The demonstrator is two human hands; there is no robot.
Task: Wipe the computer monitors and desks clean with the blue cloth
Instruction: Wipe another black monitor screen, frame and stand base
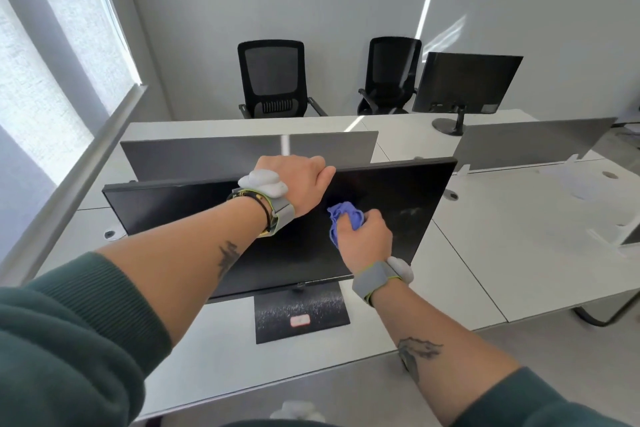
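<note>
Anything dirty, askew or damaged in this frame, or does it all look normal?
Nothing looks damaged or spilled. The stand base of the near monitor is speckled with pale dust, and a faint smudge marks the screen right of the blue cloth.

No text, brand or number can be read. A small white label with a reddish border (300, 321) sits on the flat black rectangular stand base (273, 322) of the near black flat-screen monitor (398, 204), but its print is blurred. A tiny mark on that monitor's lower bezel (300, 284) is too small to make out. A pale sticker (489, 108) on the back of the far black monitor (464, 80) on the white tabletop (398, 135) is equally illegible.
</note>
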